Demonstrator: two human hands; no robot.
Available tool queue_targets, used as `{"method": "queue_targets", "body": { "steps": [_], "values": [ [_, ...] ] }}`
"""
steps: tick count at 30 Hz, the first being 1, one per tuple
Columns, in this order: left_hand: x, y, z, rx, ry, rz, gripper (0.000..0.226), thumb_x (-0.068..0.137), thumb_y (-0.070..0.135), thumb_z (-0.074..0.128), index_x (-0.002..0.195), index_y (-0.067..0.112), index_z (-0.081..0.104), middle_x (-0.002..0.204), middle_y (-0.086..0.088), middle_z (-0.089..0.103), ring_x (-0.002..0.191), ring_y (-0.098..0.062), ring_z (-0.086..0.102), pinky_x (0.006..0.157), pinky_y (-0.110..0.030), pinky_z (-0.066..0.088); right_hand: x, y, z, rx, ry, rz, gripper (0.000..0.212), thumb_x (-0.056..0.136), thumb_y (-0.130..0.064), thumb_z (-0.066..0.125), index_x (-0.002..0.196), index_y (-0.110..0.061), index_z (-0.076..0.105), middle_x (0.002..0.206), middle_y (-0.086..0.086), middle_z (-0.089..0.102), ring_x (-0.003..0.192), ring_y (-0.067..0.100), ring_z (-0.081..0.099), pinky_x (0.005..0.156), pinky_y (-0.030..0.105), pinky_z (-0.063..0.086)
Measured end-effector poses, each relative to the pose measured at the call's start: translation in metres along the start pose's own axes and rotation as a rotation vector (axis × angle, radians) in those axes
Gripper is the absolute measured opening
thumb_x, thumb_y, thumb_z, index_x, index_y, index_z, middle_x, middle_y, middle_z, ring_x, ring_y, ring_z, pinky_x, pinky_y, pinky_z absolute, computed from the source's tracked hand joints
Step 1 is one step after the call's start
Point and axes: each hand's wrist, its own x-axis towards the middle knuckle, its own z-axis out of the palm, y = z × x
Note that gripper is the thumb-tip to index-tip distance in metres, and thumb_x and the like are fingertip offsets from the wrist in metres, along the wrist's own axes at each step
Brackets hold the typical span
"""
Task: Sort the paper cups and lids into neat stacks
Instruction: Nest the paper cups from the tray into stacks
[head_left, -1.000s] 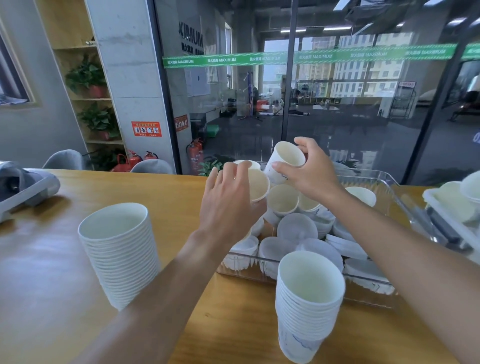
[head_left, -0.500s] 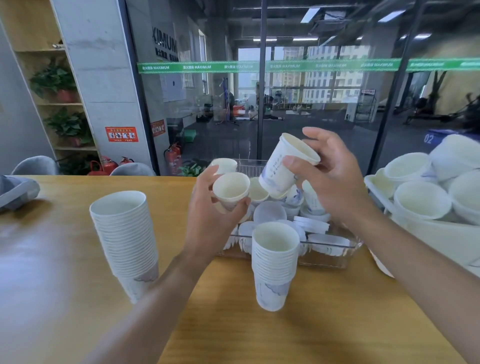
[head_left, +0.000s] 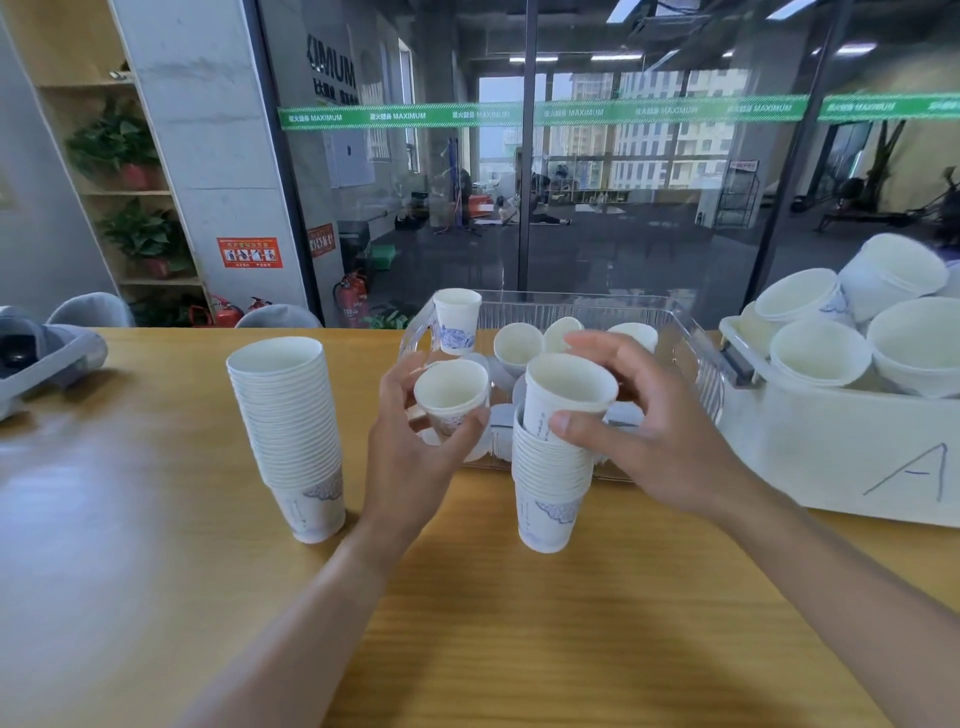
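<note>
Two stacks of white paper cups stand on the wooden table: a tall stack (head_left: 291, 431) at the left and a shorter stack (head_left: 548, 488) in the middle. My right hand (head_left: 639, 431) grips a white cup (head_left: 563, 397) whose bottom sits in the top of the middle stack. My left hand (head_left: 415, 447) holds a smaller cup (head_left: 451, 397) upright, just left of that stack. Behind them a clear plastic bin (head_left: 696, 364) holds loose cups and white lids, with one printed cup (head_left: 457, 322) upright at its far left corner.
A white bin (head_left: 831, 457) marked with a letter, filled with larger paper bowls, stands at the right. A grey tray (head_left: 47, 364) lies at the far left edge. A glass wall runs behind the table, with grey chairs at the far side.
My right hand has come down and set its cup into the top of the middle stack. My left hand drew its cup back out of the bin toward me.
</note>
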Motion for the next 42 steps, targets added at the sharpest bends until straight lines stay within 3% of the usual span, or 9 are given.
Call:
{"method": "queue_targets", "body": {
  "steps": [8, 15, 20, 25, 28, 32, 35, 38, 42],
  "values": [
    [-0.004, 0.005, 0.007, -0.015, -0.035, -0.019, 0.074, 0.08, 0.036, 0.087, 0.137, 0.041, 0.041, 0.126, 0.022, 0.066, 0.117, 0.001, 0.062, 0.089, -0.012, 0.049, -0.029, 0.038, 0.035, 0.019, -0.012, 0.118, 0.098, 0.069, -0.064, 0.082, 0.151, -0.05, 0.029, 0.145, -0.028, 0.051, 0.133, -0.001, 0.051, 0.112, 0.038, 0.045],
    [0.004, 0.0, 0.006, -0.041, -0.03, -0.048, 0.063, 0.08, 0.026, 0.089, 0.131, 0.035, 0.053, 0.12, 0.023, 0.068, 0.116, 0.0, 0.063, 0.085, -0.014, 0.051, -0.04, 0.059, 0.043, 0.042, -0.068, 0.216, 0.079, 0.065, -0.057, 0.088, 0.132, -0.049, 0.047, 0.125, -0.033, 0.062, 0.115, -0.004, 0.063, 0.092, 0.02, 0.052],
    [0.015, 0.017, -0.001, -0.12, 0.043, -0.024, 0.061, 0.08, 0.031, 0.085, 0.133, 0.02, 0.057, 0.121, 0.01, 0.07, 0.112, -0.006, 0.067, 0.082, -0.022, 0.056, -0.041, 0.064, 0.04, -0.056, -0.154, 0.251, 0.069, 0.074, -0.037, 0.092, 0.129, -0.045, 0.051, 0.119, -0.035, 0.064, 0.114, -0.008, 0.06, 0.089, 0.013, 0.05],
    [0.027, 0.06, 0.0, -0.276, 0.101, 0.018, 0.055, 0.085, 0.029, 0.079, 0.134, 0.017, 0.056, 0.121, 0.006, 0.07, 0.112, -0.007, 0.068, 0.089, -0.024, 0.056, -0.04, 0.066, 0.039, -0.063, -0.184, 0.26, 0.061, 0.075, -0.034, 0.092, 0.124, -0.042, 0.057, 0.116, -0.032, 0.067, 0.11, -0.006, 0.063, 0.087, 0.011, 0.049],
    [0.031, 0.08, 0.006, -0.322, 0.04, 0.057, 0.058, 0.083, 0.033, 0.079, 0.134, 0.017, 0.057, 0.122, 0.003, 0.071, 0.114, -0.013, 0.068, 0.095, -0.033, 0.058, -0.04, 0.064, 0.038, -0.07, -0.189, 0.257, 0.061, 0.075, -0.037, 0.092, 0.126, -0.042, 0.057, 0.117, -0.031, 0.067, 0.111, -0.005, 0.063, 0.09, 0.014, 0.05],
    [0.026, 0.082, 0.017, -0.328, -0.106, 0.017, 0.065, 0.082, 0.026, 0.086, 0.137, 0.013, 0.055, 0.124, 0.0, 0.07, 0.115, -0.012, 0.068, 0.087, -0.025, 0.057, -0.04, 0.063, 0.037, -0.064, -0.196, 0.257, 0.063, 0.075, -0.041, 0.091, 0.127, -0.043, 0.056, 0.119, -0.027, 0.069, 0.111, -0.002, 0.065, 0.096, 0.025, 0.053],
    [0.019, 0.067, 0.023, -0.291, -0.183, -0.028, 0.063, 0.079, 0.024, 0.086, 0.135, 0.014, 0.058, 0.124, 0.001, 0.072, 0.115, -0.015, 0.069, 0.091, -0.033, 0.059, -0.04, 0.064, 0.037, -0.05, -0.19, 0.256, 0.067, 0.074, -0.042, 0.092, 0.129, -0.043, 0.054, 0.118, -0.026, 0.069, 0.109, -0.001, 0.066, 0.095, 0.027, 0.054],
    [0.008, 0.052, 0.027, -0.214, -0.273, -0.054, 0.066, 0.077, 0.034, 0.087, 0.133, 0.018, 0.058, 0.125, 0.005, 0.072, 0.118, -0.016, 0.068, 0.101, -0.044, 0.056, -0.041, 0.065, 0.036, -0.047, -0.189, 0.248, 0.07, 0.073, -0.04, 0.092, 0.131, -0.044, 0.052, 0.119, -0.028, 0.067, 0.11, -0.001, 0.065, 0.094, 0.026, 0.054],
    [-0.006, 0.041, 0.03, -0.16, -0.324, -0.107, 0.071, 0.075, 0.043, 0.085, 0.137, 0.025, 0.054, 0.126, 0.012, 0.071, 0.12, -0.01, 0.066, 0.1, -0.04, 0.055, -0.041, 0.067, 0.031, -0.064, -0.239, 0.241, 0.079, 0.071, -0.038, 0.086, 0.14, -0.042, 0.048, 0.125, -0.021, 0.066, 0.116, 0.003, 0.064, 0.098, 0.031, 0.055]
  ]
}}
